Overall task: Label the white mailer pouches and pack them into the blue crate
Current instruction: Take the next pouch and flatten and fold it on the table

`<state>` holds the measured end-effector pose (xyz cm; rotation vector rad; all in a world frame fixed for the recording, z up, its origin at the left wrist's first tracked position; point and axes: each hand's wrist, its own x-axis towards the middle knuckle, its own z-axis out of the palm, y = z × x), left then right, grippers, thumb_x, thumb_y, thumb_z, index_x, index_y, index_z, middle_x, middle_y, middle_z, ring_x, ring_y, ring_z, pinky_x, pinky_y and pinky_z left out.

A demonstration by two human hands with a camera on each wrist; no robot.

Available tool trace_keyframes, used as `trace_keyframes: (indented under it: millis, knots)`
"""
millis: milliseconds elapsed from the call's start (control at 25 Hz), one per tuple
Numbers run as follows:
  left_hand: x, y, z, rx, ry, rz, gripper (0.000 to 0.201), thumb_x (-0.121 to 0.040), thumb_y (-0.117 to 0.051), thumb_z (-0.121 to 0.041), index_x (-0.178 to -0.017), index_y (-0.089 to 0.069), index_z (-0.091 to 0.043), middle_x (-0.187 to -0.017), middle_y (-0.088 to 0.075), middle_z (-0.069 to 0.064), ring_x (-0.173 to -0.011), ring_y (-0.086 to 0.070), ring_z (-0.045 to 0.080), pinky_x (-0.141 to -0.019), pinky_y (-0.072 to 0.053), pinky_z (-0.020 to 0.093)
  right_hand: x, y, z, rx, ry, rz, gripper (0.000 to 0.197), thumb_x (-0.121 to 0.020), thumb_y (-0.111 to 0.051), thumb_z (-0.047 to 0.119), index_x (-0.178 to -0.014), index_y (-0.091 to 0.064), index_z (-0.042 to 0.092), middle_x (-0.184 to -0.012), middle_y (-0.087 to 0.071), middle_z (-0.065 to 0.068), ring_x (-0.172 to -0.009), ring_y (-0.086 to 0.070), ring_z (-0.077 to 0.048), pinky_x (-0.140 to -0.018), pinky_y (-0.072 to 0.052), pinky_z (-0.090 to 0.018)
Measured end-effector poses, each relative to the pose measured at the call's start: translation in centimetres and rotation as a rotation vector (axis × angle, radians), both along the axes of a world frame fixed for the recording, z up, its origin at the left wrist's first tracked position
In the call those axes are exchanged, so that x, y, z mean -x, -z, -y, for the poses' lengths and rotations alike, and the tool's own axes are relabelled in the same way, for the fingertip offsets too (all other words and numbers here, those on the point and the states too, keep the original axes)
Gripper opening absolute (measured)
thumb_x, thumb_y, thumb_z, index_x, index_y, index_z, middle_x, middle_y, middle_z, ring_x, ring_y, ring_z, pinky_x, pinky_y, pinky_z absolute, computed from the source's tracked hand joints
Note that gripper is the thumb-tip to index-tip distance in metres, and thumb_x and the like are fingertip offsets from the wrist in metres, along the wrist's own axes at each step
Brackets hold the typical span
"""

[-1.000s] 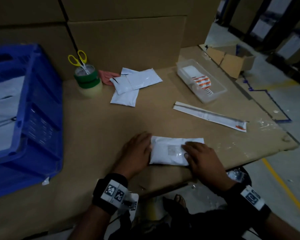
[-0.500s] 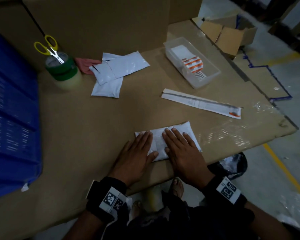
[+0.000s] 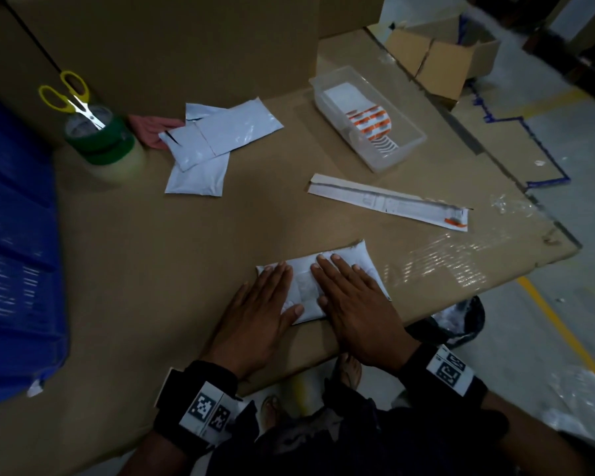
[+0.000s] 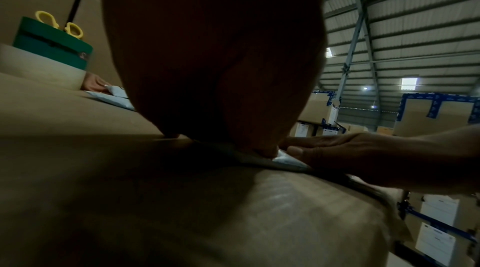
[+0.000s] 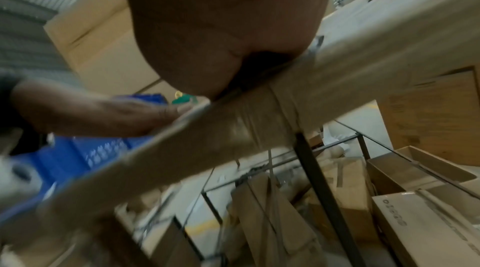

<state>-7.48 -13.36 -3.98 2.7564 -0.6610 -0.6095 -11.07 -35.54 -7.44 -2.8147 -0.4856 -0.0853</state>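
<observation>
**Hands flat on the pouch, pressing the label down**

Both hands lie palm-down with fingers straight at the lower centre of the head view: the left hand (image 3: 261,317) covers the near-left end of a white mailer pouch (image 3: 354,255), and the right hand (image 3: 354,304) covers most of its right half. Neither grips anything; the fingers are spread and pressing. Between them a pale square patch, likely the label (image 3: 304,286), shows on the pouch. The pouch sits close to the near edge of the cardboard-covered table (image 3: 186,252).

More pouches (image 3: 213,139) lie in a loose pile at upper centre-left, beside a stack of tape rolls (image 3: 103,142) with yellow scissors (image 3: 73,97) standing in it. Another person's hand (image 3: 152,128) touches that pile. A clear tray of labels (image 3: 368,118) sits at upper right, with a long backing strip (image 3: 389,202) below it. The blue crate (image 3: 14,252) fills the left edge.

Risks, as I judge them: uneven pressure could leave a crease or bubble in the label, and a sideways push might slide the slick pouch off the near edge. The reach left to the crate looks long, so a loose hold could drop it.
</observation>
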Motion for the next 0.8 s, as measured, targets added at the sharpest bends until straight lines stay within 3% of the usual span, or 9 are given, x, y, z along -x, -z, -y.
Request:
trace_keyframes:
  millis: [200, 280, 320, 400, 480, 560, 640, 720, 800]
  knots:
    - [0.6, -0.2, -0.6, -0.046, -0.044, -0.004, 0.087, -0.085, 0.010, -0.073, -0.161, 0.005, -0.033, -0.165, 0.012, -0.020, -0.153, 0.004, 0.003, -0.124, -0.007, 0.034, -1.2, -0.1, 3.1, -0.006, 0.018, -0.063, 0.059, -0.108, -0.026, 0.039, -0.160, -0.033, 0.014, -0.168, -0.027, -0.008, -0.157, -0.019, -0.024, -0.124, -0.025, -0.046]
    - [0.9, -1.0, -0.8, -0.033, -0.011, 0.116, 0.078, -0.093, -0.005, -0.066, -0.153, -0.039, -0.028, -0.161, -0.032, -0.009, -0.144, -0.038, 0.016, -0.111, -0.038, 0.041, -1.7, -1.4, 3.9, 0.055, 0.075, 0.030, 0.055, -0.102, -0.034, 0.032, -0.151, -0.049, 0.012, -0.160, -0.042, -0.013, -0.149, -0.036, -0.031, -0.116, -0.038, -0.049]
    - [1.0, -1.5, -0.9, 0.018, -0.018, 0.198, 0.065, -0.100, -0.015, -0.061, -0.129, -0.062, -0.026, -0.138, -0.058, -0.004, -0.119, -0.059, 0.020, -0.092, -0.049, 0.038, -1.9, -2.2, 3.5, 0.069, 0.114, 0.067, 0.053, -0.097, -0.039, 0.029, -0.144, -0.056, 0.012, -0.152, -0.052, -0.013, -0.140, -0.047, -0.033, -0.108, -0.044, -0.049]
    - [1.0, -2.5, -1.1, 0.103, -0.102, 0.206, 0.054, -0.106, -0.028, -0.057, -0.084, -0.066, -0.025, -0.087, -0.066, -0.005, -0.077, -0.062, 0.014, -0.066, -0.044, 0.032, -1.5, -3.8, 1.3, 0.023, 0.253, 0.131, 0.037, -0.089, -0.050, 0.024, -0.118, -0.071, 0.015, -0.122, -0.069, -0.008, -0.107, -0.063, -0.034, -0.084, -0.051, -0.044]
    - [1.0, -3.3, -1.6, 0.152, -0.183, 0.121, 0.049, -0.103, -0.036, -0.059, -0.077, -0.062, -0.026, -0.076, -0.062, -0.007, -0.069, -0.057, 0.007, -0.063, -0.044, 0.031, -0.6, -4.5, -1.4, -0.038, 0.366, 0.075, 0.022, -0.090, -0.055, 0.029, -0.092, -0.074, 0.017, -0.100, -0.071, -0.004, -0.086, -0.065, -0.030, -0.069, -0.052, -0.041]
    - [0.8, -3.3, -2.2, 0.227, -0.209, 0.136, 0.035, -0.103, -0.045, -0.051, -0.080, -0.060, -0.029, -0.082, -0.061, -0.009, -0.076, -0.058, 0.008, -0.067, -0.047, 0.033, 0.0, -4.3, -2.8, -0.018, 0.311, -0.027, 0.020, -0.087, -0.060, 0.032, -0.092, -0.071, 0.016, -0.106, -0.070, -0.004, -0.090, -0.064, -0.030, -0.069, -0.053, -0.041]
    - [0.1, -2.5, -2.6, 0.284, -0.165, 0.171, 0.016, -0.103, -0.051, -0.034, -0.100, -0.066, -0.030, -0.104, -0.065, -0.008, -0.094, -0.062, 0.013, -0.079, -0.049, 0.034, -0.6, -4.1, -2.2, -0.041, 0.027, -0.090, 0.024, -0.082, -0.056, 0.022, -0.100, -0.071, 0.014, -0.118, -0.068, -0.006, -0.102, -0.064, -0.033, -0.082, -0.054, -0.041]
    - [-0.6, -1.2, -3.1, 0.275, -0.052, 0.200, 0.033, -0.099, -0.054, -0.024, -0.131, -0.063, -0.026, -0.136, -0.061, -0.001, -0.117, -0.059, 0.021, -0.096, -0.049, 0.037, -2.0, -4.5, -0.3, -0.127, -0.275, -0.147, 0.031, -0.075, -0.058, 0.011, -0.101, -0.075, 0.016, -0.122, -0.070, -0.005, -0.113, -0.064, -0.028, -0.094, -0.053, -0.039]
    - [-1.2, -0.7, -3.4, 0.199, -0.003, 0.212, 0.049, -0.097, -0.057, -0.025, -0.146, -0.052, -0.027, -0.152, -0.050, 0.002, -0.130, -0.053, 0.027, -0.106, -0.044, 0.043, -3.0, -4.9, 1.7, -0.166, -0.271, -0.110, 0.042, -0.067, -0.063, 0.005, -0.104, -0.078, 0.017, -0.122, -0.072, -0.003, -0.115, -0.066, -0.025, -0.097, -0.054, -0.038]
